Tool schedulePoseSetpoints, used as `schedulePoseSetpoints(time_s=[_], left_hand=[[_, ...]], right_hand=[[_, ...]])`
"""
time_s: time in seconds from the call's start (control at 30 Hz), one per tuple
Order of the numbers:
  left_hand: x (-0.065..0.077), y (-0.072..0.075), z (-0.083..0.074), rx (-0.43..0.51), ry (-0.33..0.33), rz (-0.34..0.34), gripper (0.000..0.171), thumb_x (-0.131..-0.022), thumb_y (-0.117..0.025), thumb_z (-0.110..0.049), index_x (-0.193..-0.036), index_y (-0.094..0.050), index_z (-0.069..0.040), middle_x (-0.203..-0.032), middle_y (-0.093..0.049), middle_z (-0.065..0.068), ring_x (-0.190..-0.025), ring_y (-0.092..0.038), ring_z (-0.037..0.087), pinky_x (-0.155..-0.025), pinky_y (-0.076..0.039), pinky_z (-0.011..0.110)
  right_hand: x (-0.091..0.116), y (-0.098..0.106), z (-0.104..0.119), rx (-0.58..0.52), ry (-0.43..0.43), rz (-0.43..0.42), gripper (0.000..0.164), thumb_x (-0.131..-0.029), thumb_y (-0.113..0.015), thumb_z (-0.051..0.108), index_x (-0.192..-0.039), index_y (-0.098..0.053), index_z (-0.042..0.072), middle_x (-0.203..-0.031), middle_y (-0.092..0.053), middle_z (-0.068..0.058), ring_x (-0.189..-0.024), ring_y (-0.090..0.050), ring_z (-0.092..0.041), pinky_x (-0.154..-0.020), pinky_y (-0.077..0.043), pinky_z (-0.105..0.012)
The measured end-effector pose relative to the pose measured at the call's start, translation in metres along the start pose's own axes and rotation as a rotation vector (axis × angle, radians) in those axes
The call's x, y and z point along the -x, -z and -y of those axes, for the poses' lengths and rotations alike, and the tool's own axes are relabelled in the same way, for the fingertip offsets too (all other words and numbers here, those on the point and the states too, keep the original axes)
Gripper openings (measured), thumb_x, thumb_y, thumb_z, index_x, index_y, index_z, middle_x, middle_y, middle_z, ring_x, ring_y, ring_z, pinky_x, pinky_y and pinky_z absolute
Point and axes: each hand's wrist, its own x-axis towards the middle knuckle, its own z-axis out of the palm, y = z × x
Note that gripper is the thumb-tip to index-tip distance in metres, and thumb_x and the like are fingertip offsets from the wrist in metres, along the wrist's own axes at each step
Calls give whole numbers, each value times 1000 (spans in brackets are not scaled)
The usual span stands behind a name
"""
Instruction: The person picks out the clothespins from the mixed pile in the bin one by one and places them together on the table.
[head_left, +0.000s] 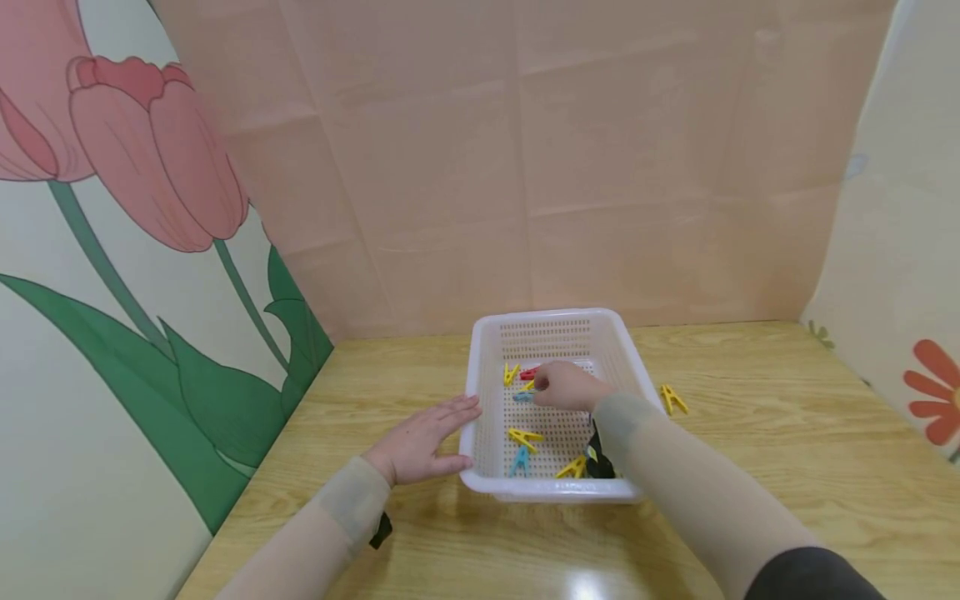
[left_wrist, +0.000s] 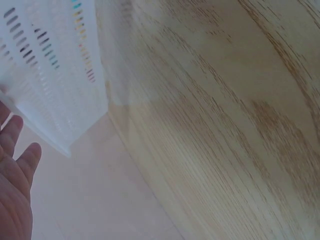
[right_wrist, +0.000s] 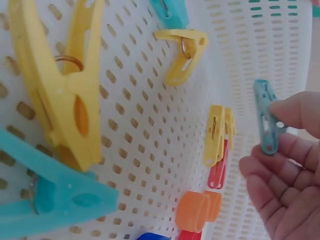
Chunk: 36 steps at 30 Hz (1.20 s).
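Observation:
A white perforated plastic basket (head_left: 551,487) stands on the table with several clothespins in it. Inside it, my right hand (head_left: 567,386) pinches a teal clothespin (right_wrist: 266,117) between thumb and fingers, above the basket's floor. My left hand (head_left: 427,440) touches the basket's left rim with its fingers straight. Yellow clothespins (right_wrist: 214,135), a red clothespin (right_wrist: 218,167) and another teal clothespin (right_wrist: 55,195) lie on the basket floor in the right wrist view. An orange clip-like piece (right_wrist: 192,211) sits near them, part of it hidden.
One yellow clothespin (head_left: 672,398) lies on the wooden table (head_left: 787,433), outside the basket on the right. A pinkish sheet (head_left: 525,167) hangs behind the table. The flower-painted wall (head_left: 142,333) stands at the left.

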Motion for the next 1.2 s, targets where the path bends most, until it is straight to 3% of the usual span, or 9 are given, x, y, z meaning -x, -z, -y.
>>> schedulePoseSetpoints(time_s=[0.17,0.47,0.8,1.2], left_hand=[[1,0,0,4,-1,0,74,-92,-55,-52,-152,-31,-17,-159,-18,-5,-145,-18,13,-115,-25,42],[2,0,1,2,-2,-5,74,-92,-53,-54,-152,-31,-17,-159,-19,-5,-145,-18,13,-115,-25,42],[3,0,1,0,-6,-11,73,-92,-54,-53,-151,-32,-17,-159,-19,-4,-145,-19,13,-114,-26,42],[2,2,0,1,-4,6,74,-92,-55,-53,-152,-30,-17,-159,-19,-3,-145,-17,13,-115,-24,41]], right_hand=[[1,2,2,-17,69,-61,20,-84,-73,28,-97,-66,15,-90,-66,2,-81,-59,-16,-76,-51,-36],[6,9,10,-113,135,-98,16,-85,-72,26,-94,-69,14,-86,-65,2,-75,-58,-16,-63,-49,-30],[12,16,17,-204,178,-161,19,-89,-69,24,-102,-68,11,-90,-63,-1,-80,-57,-18,-70,-49,-31],[11,24,13,-288,109,-197,25,-88,-70,33,-107,-68,17,-96,-65,-1,-86,-59,-22,-78,-54,-34]])
